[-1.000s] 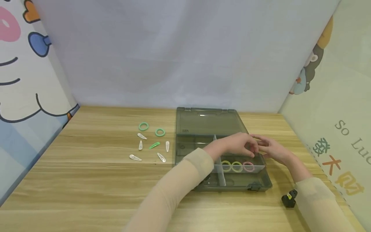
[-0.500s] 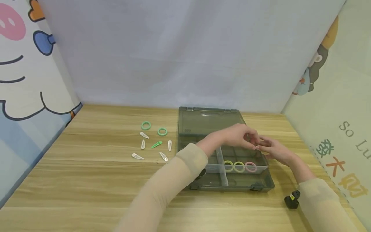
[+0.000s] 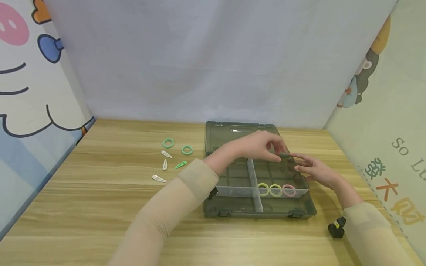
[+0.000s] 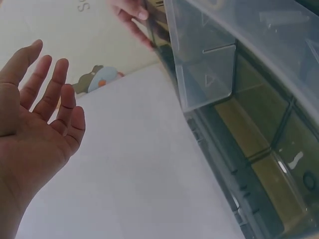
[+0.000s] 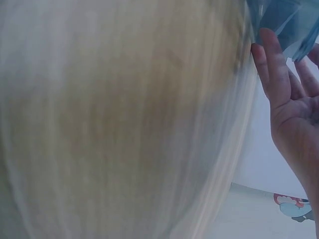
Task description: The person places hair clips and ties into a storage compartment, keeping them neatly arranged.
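Observation:
A dark translucent storage box (image 3: 259, 215) with pale dividers lies with its lid folded back on the table. Above its back right compartment hovers my left hand (image 3: 257, 146), fingers loosely bent and apart. In the left wrist view that left hand (image 4: 42, 119) has nothing between its fingers. At the box's right side is my right hand (image 3: 316, 171), its fingertips right at the edge. The right wrist view shows this right hand (image 5: 294, 94) with extended fingers by the bluish box wall (image 5: 284, 22). Two yellow hair ties (image 3: 275, 190) and a pink hair tie (image 3: 288, 190) sit in the box.
Left of the box lie two green hair ties (image 3: 187, 150), a green hair clip (image 3: 181, 165) and white hair clips (image 3: 159, 178). A small black device (image 3: 337, 228) is at my right sleeve. Cloth (image 3: 213, 66) hangs behind the table.
My left hand has drawn back left and away from my right hand, which stays at the box's edge. My left sleeve now covers the white clips nearest the box.

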Motion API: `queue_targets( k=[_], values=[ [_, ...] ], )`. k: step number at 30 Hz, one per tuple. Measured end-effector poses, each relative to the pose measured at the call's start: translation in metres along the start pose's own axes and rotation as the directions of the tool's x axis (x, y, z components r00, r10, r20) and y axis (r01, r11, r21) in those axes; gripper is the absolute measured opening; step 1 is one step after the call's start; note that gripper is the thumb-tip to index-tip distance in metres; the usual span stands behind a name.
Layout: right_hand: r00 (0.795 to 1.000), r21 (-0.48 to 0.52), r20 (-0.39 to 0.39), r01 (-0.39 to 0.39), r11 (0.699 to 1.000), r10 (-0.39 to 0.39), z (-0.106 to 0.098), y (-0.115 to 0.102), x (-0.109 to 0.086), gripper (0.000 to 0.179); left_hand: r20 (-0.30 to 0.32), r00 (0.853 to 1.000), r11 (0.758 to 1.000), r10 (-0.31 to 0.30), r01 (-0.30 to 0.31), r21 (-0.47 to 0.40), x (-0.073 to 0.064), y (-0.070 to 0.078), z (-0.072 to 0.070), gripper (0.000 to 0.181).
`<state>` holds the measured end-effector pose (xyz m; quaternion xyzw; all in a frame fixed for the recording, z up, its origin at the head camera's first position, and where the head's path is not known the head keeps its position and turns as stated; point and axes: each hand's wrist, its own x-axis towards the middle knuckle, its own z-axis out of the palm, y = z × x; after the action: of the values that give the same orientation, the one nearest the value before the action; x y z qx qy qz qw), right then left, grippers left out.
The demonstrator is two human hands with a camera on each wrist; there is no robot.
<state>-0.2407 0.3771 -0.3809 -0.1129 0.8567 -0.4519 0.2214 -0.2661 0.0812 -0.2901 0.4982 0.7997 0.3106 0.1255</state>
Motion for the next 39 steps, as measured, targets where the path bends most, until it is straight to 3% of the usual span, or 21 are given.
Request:
queue_targets(
  k=[11, 22, 32, 39],
  values=[
    [1.0, -0.009, -0.003, 0.017, 1.0, -0.017, 0.0, 0.003, 0.001, 0.063, -0.018, 1.0, 0.999, 0.016, -0.015, 0.048, -0.038, 0.001, -0.028, 0.03],
    [1.0, -0.003, -0.008, 0.017, 1.0, -0.017, 0.001, 0.001, 0.0, 0.063, -0.092, 0.995, 0.995, 0.034, -0.025, 0.099, -0.091, 0.002, -0.055, 0.032],
    [1.0, 0.003, -0.008, 0.009, 1.0, -0.009, 0.001, 0.0, -0.001, 0.065, -0.138, 0.99, 0.992, -0.026, 0.042, 0.115, -0.143, -0.026, -0.064, 0.03],
    [1.0, 0.003, -0.011, 0.01, 1.0, -0.01, 0.002, 0.001, 0.0, 0.065, -0.181, 0.983, 0.991, -0.027, 0.05, 0.127, -0.174, -0.052, -0.065, 0.028]
  ],
)
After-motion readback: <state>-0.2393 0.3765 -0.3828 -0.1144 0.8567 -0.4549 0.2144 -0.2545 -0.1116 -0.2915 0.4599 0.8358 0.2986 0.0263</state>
